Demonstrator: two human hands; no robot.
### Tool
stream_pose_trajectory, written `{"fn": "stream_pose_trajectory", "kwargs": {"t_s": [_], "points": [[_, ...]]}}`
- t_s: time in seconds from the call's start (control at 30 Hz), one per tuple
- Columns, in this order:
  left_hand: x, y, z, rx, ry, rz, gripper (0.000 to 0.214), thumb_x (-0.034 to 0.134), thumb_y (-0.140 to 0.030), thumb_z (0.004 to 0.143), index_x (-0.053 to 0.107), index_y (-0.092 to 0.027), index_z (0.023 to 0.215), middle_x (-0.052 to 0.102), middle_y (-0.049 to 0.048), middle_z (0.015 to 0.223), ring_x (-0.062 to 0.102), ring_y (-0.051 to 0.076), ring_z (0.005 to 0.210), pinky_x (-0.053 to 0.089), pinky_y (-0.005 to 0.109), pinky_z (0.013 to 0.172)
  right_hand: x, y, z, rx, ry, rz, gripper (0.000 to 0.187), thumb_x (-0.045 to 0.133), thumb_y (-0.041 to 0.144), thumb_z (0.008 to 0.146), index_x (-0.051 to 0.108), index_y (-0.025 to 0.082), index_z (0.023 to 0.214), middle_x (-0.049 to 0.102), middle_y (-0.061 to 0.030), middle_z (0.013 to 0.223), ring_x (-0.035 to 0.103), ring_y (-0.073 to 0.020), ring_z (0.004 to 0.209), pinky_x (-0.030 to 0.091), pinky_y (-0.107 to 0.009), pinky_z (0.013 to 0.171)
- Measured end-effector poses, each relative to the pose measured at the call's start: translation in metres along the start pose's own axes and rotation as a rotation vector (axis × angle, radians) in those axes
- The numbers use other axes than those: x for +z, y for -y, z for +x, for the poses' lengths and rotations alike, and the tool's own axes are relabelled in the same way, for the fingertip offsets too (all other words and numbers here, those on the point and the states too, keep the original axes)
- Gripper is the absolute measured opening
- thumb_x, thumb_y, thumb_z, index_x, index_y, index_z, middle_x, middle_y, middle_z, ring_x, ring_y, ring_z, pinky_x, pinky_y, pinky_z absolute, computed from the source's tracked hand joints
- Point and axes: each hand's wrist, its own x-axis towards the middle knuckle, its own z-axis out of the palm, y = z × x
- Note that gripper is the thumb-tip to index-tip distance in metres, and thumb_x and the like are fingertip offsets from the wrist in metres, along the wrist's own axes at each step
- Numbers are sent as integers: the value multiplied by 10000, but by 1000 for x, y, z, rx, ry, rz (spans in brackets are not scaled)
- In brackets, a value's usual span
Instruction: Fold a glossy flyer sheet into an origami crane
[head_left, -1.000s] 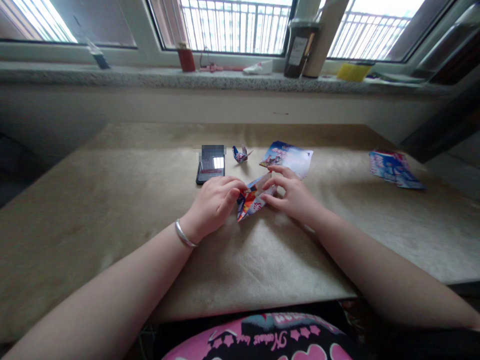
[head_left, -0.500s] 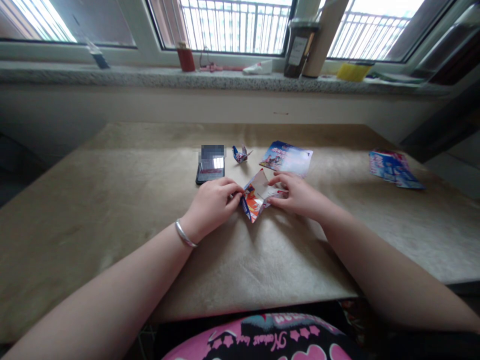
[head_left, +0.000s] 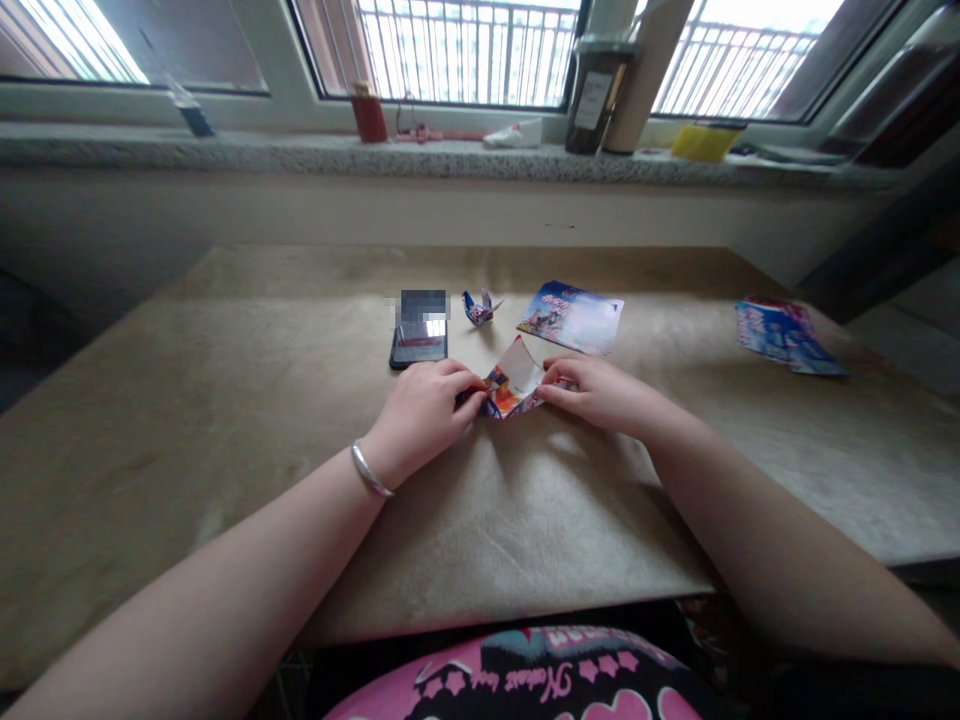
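Observation:
A partly folded sheet of printed paper [head_left: 514, 380], orange and blue with a pale face, stands creased between my two hands above the table. My left hand [head_left: 439, 395] pinches its left edge between thumb and fingers; a silver bangle circles that wrist. On the other side, my right hand [head_left: 589, 387] grips the right edge, thumb and fingers closed on it. Just beyond the sheet sits a small folded paper crane [head_left: 480, 308] in blue, white and red. The fingertips partly cover the sheet's side edges.
A dark phone [head_left: 420, 335] lies beyond my left hand. Past my right hand is a stack of printed paper [head_left: 574, 318]. More printed sheets [head_left: 787, 337] are fanned out at the table's right. Behind the table [head_left: 450, 520], a stone windowsill [head_left: 277, 155] carries a jar [head_left: 592, 100] and other small items.
The sheet's near pointed corner has lifted and drawn inward, so the sheet looks shorter and more cupped. My right hand's fingers have closed in on its right edge.

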Motion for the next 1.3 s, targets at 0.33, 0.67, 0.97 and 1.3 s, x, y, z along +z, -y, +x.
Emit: {"fn": "stream_pose_trajectory", "kwargs": {"t_s": [0.33,0.67,0.97,1.3], "points": [[-3,-5,0,-85,4,0,197,553,-356,853,602,-180,927,662,45,904,613,206,837,460,328,759,4,2,-2,5,-37,10,193,639,375,769,625,201,689,669,-66,951,613,-204,839,464,-316,757],[1,-4,-1,-90,-8,-194,315,596,-255,802,579,-205,1112,622,51,1093,604,208,994,491,333,853,15,3,1,-6,-216,245,245,696,284,682,610,182,887,624,-67,1056,604,-149,758,510,-306,696],[7,1,1,-139,-34,-328,312,592,-172,787,586,-196,1098,627,49,1088,593,194,1015,484,353,910,25,-3,7,152,-267,566,347,690,314,672,524,201,955,612,-46,938,628,-139,697,534,-281,610],[4,0,0,-117,-42,-312,315,598,-150,779,587,-188,1092,630,40,1067,596,184,1001,482,338,906,15,0,7,203,-235,385,307,649,394,728,550,184,929,631,-22,786,580,-147,640,477,-295,601]]}}
